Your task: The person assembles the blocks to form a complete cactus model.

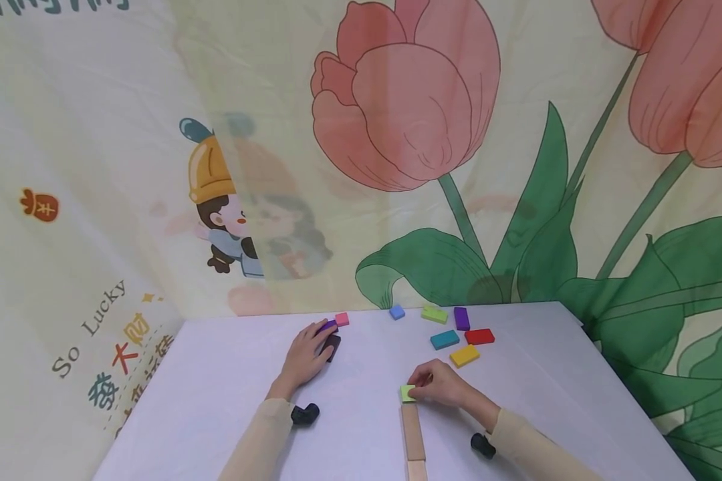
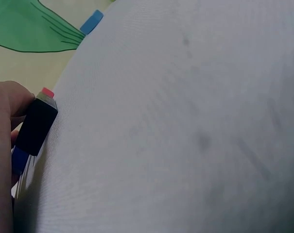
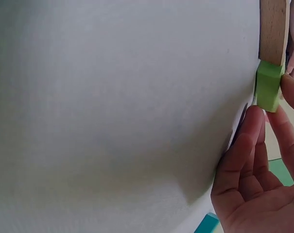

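Observation:
My right hand (image 1: 442,383) pinches a light green block (image 1: 406,393) between thumb and fingers. In the right wrist view that green block (image 3: 269,87) meets the end of a wooden block (image 3: 273,31). The row of wooden blocks (image 1: 413,433) runs from it toward the front edge. At the left, my left hand (image 1: 303,354) holds a black block (image 1: 333,347) with thumb and fingers. Its fingertips also touch a purple block (image 1: 327,327), and a pink block (image 1: 341,319) lies just beyond. In the left wrist view the black block (image 2: 37,125) partly hides the fingers.
Toward the back right of the white table (image 1: 216,401) lie a blue block (image 1: 397,312), a lime block (image 1: 434,314), a second purple block (image 1: 461,318), a red block (image 1: 479,336), a teal block (image 1: 444,340) and a yellow block (image 1: 464,356). A printed curtain hangs behind.

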{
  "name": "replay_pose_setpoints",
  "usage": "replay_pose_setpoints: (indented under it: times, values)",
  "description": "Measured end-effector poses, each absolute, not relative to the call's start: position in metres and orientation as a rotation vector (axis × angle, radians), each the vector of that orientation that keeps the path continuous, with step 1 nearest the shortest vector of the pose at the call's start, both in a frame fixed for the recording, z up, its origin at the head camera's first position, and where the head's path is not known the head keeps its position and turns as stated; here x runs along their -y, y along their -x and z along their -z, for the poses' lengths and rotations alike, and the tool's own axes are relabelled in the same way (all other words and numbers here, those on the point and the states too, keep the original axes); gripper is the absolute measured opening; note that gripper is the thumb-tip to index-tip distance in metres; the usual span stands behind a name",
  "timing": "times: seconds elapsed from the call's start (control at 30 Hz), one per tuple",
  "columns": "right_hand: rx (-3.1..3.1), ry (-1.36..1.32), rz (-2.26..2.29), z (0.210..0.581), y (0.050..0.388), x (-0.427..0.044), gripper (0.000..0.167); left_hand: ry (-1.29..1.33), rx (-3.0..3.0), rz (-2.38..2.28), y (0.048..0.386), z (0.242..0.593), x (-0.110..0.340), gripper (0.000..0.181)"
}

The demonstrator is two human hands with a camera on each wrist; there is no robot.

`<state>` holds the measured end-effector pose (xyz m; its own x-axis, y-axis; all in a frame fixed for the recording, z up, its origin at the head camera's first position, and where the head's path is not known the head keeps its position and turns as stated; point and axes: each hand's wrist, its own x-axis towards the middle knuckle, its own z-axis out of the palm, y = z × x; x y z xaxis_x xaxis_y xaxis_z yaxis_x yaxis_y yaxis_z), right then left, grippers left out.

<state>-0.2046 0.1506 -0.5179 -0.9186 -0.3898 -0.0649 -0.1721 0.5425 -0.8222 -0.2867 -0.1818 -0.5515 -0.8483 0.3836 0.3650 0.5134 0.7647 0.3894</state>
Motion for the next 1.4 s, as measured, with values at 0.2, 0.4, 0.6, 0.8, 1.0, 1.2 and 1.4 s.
replay_pose_setpoints:
  times: [0.2,0.4,0.6,0.8,1.0,1.2,1.4]
  values:
    - [-2.523,0.534,1.311,0.521,0.207,-0.152,0.012,0.677,2.744,0.703,0.289,0.552,0.181,0.049]
    - [-2.527,0.538,1.320,0.520,0.207,-0.152,0.013,0.663,2.753,0.716,0.288,0.552,0.182,0.050]
    - [-2.924,0.103,1.238,0.510,0.220,-0.157,0.019,0.672,2.721,0.723,0.287,0.550,0.181,0.049]
    - [-3.179,-0.249,0.886,0.508,0.246,-0.181,0.038,0.707,2.620,0.718,0.286,0.554,0.181,0.047]
    - [-3.113,-0.308,0.763,0.513,0.255,-0.191,0.044,0.707,2.661,0.729,0.285,0.554,0.181,0.048]
    - [-3.188,-0.220,0.978,0.513,0.257,-0.187,0.039,0.661,2.741,0.703,0.288,0.552,0.181,0.050]
    - [-2.990,-0.010,1.512,0.506,0.258,-0.169,0.024,0.652,2.766,0.689,0.288,0.552,0.182,0.050]
